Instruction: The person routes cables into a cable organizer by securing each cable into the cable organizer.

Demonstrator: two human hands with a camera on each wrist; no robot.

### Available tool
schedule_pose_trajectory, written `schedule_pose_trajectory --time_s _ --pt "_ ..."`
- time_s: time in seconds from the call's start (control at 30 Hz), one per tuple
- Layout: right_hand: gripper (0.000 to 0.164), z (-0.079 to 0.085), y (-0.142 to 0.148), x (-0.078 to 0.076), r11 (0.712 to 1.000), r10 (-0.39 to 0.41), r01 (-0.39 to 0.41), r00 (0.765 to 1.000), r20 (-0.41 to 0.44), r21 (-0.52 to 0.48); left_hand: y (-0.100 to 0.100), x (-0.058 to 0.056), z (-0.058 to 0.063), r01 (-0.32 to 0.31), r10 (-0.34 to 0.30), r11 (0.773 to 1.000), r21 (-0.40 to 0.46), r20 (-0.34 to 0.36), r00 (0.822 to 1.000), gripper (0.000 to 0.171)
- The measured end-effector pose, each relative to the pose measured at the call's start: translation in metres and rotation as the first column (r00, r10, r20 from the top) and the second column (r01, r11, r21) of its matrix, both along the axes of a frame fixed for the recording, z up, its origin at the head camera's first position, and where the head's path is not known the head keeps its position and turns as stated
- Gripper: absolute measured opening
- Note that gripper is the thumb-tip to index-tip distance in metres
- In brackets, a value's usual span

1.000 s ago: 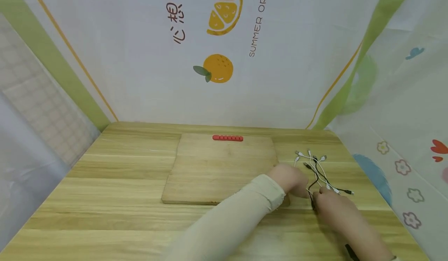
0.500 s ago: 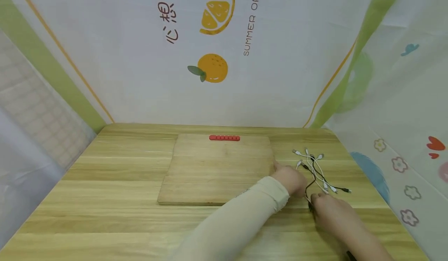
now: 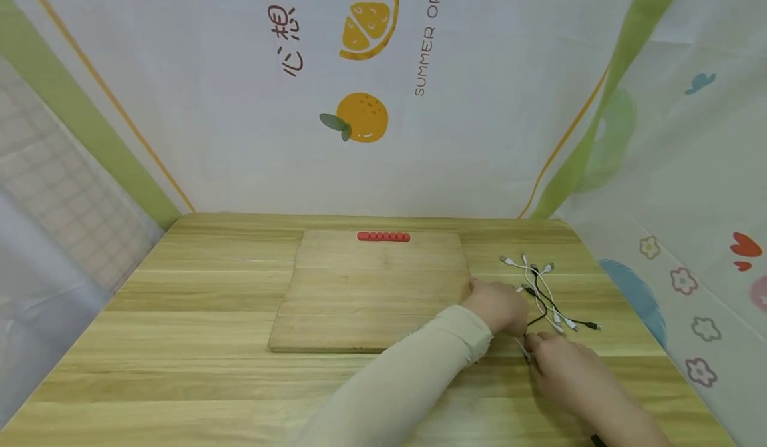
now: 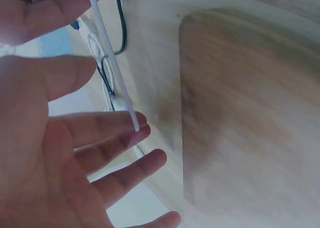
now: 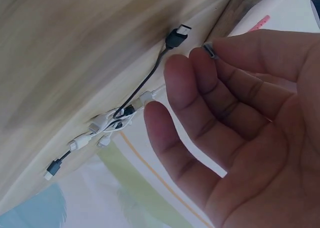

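Between the thumb and fingertips of my right hand (image 3: 563, 370), the small metal plug of a white USB cable (image 4: 112, 58) is pinched. From there the cable runs to my left hand (image 4: 65, 143), whose fingers are straight and spread. It crosses the index fingertip and its end drops out of sight beside the middle finger; the left thumb stands apart from it. A black USB cable (image 5: 150, 78) lies on the table close to the right hand. Beyond both hands is a loose tangle of white and black USB cables (image 3: 542, 294).
A wooden board (image 3: 371, 294) lies left of the hands, with a red notched strip (image 3: 383, 237) at its far edge. The wooden table (image 3: 198, 380) is bordered by printed curtains (image 3: 479, 134) behind and at the sides.
The white plug beside my left hand has shifted nearer to me, and a white cable stretch now shows between the hands. The head view has swung slightly; the board and strip stay put.
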State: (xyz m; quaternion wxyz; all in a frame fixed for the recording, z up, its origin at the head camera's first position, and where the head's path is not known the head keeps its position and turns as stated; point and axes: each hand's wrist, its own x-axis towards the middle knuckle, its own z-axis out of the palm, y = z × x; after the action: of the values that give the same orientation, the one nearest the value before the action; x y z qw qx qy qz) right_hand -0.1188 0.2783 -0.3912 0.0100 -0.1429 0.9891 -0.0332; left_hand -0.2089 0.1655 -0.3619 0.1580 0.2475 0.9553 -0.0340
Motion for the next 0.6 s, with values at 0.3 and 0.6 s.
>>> schedule_pose_trajectory --time_s 0.3,0.6 --pt "0.009 0.003 -0.005 0.004 1.0 0.021 -0.02 0.999 -0.042 0.007 -0.01 -0.019 0.0 -0.019 0.024 0.984 0.175 -0.028 0.999 0.019" --pt "0.006 0.009 -0.023 0.006 1.0 0.011 -0.011 0.999 -0.05 0.001 -0.044 -0.04 0.01 -0.21 0.107 0.786 0.581 0.207 0.972 0.042"
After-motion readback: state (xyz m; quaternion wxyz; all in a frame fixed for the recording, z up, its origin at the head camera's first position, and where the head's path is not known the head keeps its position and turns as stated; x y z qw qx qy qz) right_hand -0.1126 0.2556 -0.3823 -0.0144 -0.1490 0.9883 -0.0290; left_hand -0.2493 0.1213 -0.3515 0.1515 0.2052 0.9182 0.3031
